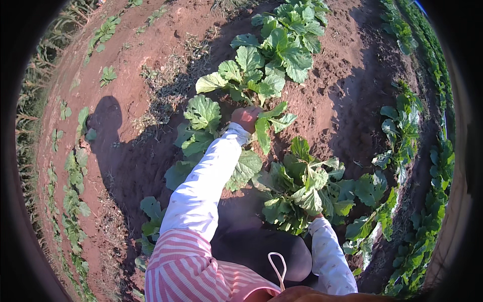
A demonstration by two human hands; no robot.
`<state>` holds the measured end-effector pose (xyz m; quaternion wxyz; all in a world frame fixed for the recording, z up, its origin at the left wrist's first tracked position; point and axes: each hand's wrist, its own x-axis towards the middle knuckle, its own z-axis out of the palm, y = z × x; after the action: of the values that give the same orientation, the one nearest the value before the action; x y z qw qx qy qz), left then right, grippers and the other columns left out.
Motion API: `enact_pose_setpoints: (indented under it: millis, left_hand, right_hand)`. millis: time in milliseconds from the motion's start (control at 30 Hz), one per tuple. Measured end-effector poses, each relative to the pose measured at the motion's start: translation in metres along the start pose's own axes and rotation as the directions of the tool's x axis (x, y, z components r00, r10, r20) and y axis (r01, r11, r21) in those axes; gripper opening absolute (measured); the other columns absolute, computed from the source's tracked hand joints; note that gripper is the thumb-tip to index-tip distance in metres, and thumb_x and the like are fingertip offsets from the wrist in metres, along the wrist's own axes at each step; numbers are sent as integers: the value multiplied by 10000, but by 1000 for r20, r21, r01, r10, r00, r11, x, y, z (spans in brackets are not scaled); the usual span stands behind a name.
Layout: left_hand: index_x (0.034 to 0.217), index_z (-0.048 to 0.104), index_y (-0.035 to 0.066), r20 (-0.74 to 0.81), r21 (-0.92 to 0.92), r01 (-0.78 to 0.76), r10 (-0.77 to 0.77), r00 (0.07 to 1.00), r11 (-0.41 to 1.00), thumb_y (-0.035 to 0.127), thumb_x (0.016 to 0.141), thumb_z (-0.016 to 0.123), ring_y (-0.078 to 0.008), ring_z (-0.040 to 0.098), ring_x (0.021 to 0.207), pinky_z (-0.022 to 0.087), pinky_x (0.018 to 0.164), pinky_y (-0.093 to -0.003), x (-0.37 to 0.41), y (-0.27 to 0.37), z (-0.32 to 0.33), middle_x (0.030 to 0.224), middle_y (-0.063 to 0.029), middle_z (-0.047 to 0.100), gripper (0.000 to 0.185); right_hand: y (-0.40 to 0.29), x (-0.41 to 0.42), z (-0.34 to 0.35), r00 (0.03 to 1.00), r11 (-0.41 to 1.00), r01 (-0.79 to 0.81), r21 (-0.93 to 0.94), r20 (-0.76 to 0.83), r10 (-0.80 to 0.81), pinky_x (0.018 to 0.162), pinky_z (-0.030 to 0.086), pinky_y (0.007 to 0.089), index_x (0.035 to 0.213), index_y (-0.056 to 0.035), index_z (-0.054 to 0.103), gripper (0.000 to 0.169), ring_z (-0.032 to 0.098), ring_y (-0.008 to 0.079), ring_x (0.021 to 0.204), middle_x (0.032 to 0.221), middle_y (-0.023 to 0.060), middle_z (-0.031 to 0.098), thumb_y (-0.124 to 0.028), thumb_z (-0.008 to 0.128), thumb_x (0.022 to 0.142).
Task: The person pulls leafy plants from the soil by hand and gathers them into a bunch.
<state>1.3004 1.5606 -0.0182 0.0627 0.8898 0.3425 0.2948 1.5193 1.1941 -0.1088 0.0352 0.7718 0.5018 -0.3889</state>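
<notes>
My left hand (246, 116) reaches forward into the row and is closed around the stems of a small leafy green plant (267, 128); its leaves stick out to the right of the fist. Broad leaves with holes in them (203, 112) grow just left of that wrist. Low on the right, a thick bunch of leafy greens (307, 185) rests over my right hand (316, 216), which clasps it from below. Most of the right hand's fingers are hidden by the foliage. Beyond the left hand stands a rooted leafy plant (245, 73) with some yellowed leaf edges.
Larger plants (288, 45) continue the row ahead. Reddish bare soil (320, 109) lies to the right, before another green row (403, 117). Dry plant litter (162, 94) and smaller seedlings (73, 200) are on the left. My dark-clad knee (264, 249) is below the hands.
</notes>
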Motion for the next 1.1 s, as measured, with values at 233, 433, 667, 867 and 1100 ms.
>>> enact_pose_setpoints:
  millis: [233, 433, 667, 867, 1100]
  left_hand:
    - [1025, 569, 231, 7, -265, -332, 346, 938, 905, 213, 735, 525, -166, 521, 573, 409, 475, -313, -27, 135, -14, 715, -21, 467, 294]
    - [1155, 444, 296, 575, -270, -390, 472, 669, 881, 196, 821, 386, -214, 446, 988, 344, 811, -422, -88, 204, -15, 954, -41, 481, 353]
    - [1297, 232, 388, 584, -252, -322, 409, 701, 912, 233, 813, 407, -251, 464, 952, 324, 826, -459, -125, 179, -26, 1007, -69, 483, 537]
    - [1107, 445, 24, 387, -401, -194, 358, 850, 895, 130, 648, 585, -276, 465, 990, 332, 875, -388, -134, 171, -46, 1064, -111, 469, 492]
    - [1019, 515, 32, 429, -556, 357, -108, 897, 751, 95, 726, 558, -241, 567, 810, 446, 738, -330, -126, 152, -67, 892, -115, 558, 303]
  right_hand:
    - [0, -6, -13, 999, 999, 41, 21, 13, -41, 927, 334, 348, 1208, -20, 395, 560, 436, 305, 1092, 1183, 198, 442, -279, 588, 750]
    - [4, -22, -47, 984, 970, 131, 205, 90, -152, 928, 335, 344, 1214, -21, 393, 568, 435, 299, 1099, 1190, 195, 442, -275, 596, 749]
    - [-4, -50, -112, 970, 520, 75, 851, -183, 159, 884, 372, 280, 1175, 30, 430, 465, 484, 195, 1042, 1143, 149, 502, -149, 589, 777]
    - [-66, -52, -133, 747, 939, 276, 206, -661, -74, 961, 267, 401, 1274, -56, 315, 703, 344, 314, 1160, 1260, 187, 364, -366, 626, 725]
    - [-114, -54, -67, 938, 948, -15, -319, -333, -97, 985, 213, 464, 1309, -141, 255, 779, 200, 339, 1235, 1329, 109, 270, -281, 659, 657]
